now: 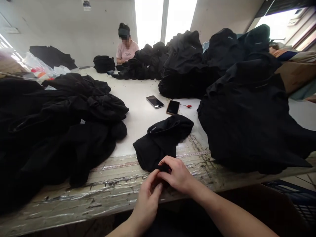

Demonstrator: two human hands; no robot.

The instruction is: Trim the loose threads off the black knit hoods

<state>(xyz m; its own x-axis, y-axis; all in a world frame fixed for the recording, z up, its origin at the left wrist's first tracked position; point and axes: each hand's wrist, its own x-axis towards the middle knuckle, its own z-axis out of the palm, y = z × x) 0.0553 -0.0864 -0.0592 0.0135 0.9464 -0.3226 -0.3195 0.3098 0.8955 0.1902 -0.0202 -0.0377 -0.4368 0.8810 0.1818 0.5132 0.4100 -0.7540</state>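
A black garment with small white lettering near its far opening lies at the table's front edge. Both hands grip the near end of this cloth. My left hand pinches it between thumb and fingers. Close beside it, my right hand has its fingers curled over the same bunched fabric, fingertips almost meeting the left ones. A bit of red shows in the right hand, too small to make out. The garment's far part rests folded on the tabletop.
Dark garments form a loose heap at left and a tall pile at right. Two phones, one silver-edged and one gold-edged, lie mid-table near a small red object. A tape measure runs along the front. Another person sits opposite.
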